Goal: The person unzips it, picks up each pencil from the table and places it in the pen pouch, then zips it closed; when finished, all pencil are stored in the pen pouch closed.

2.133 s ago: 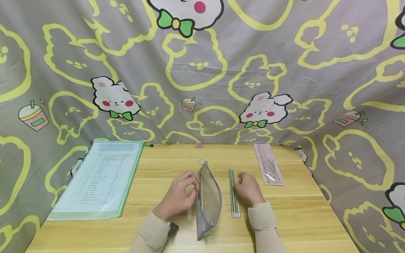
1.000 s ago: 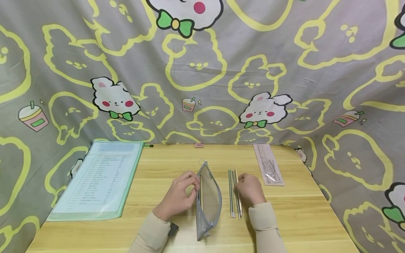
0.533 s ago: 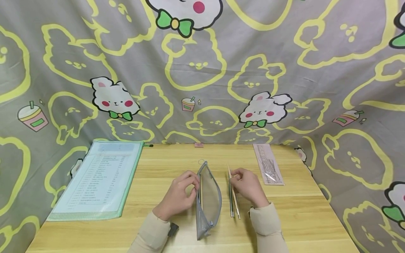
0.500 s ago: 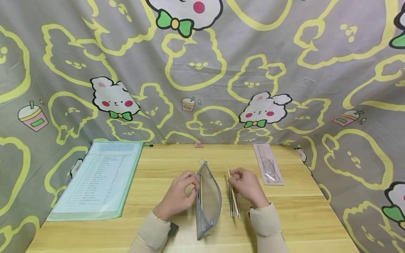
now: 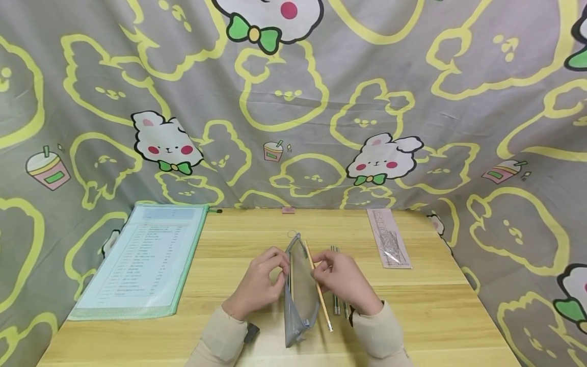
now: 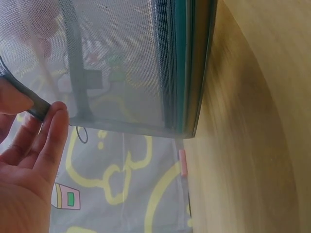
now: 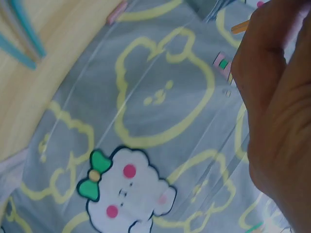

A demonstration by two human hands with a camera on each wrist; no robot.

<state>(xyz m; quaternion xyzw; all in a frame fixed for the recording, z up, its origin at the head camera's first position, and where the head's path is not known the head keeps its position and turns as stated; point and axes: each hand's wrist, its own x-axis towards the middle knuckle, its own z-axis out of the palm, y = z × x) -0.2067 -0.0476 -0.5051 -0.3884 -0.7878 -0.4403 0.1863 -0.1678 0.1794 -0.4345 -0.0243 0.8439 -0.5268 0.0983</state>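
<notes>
In the head view a grey mesh zip pouch [image 5: 291, 323] stands on its long side with its mouth gaping. My left hand [image 5: 259, 283] pinches the near edge of that mouth at the left. Through the mesh, the left wrist view shows several pencils [image 6: 181, 63] lying along the pouch's bottom. My right hand [image 5: 344, 280] holds a yellow pencil [image 5: 324, 308] between thumb and fingers, eraser end toward me, overlapping the pouch's right rim. Under and behind that hand, several dark green striped pencils [image 5: 336, 304] lie on the table. The right wrist view mostly shows the back of the hand [image 7: 272, 97].
A green-edged mesh document bag [image 5: 142, 260] with a printed sheet lies on the left. A pink packet of clear rulers [image 5: 390, 239] is at the back right, and a small pink eraser [image 5: 288, 210] sits at the table's far edge. A patterned curtain [image 5: 293, 142] surrounds the table.
My right hand has picked the yellow pencil from the group on the table and carried it left to the pouch's mouth. My left hand has stayed on the pouch edge.
</notes>
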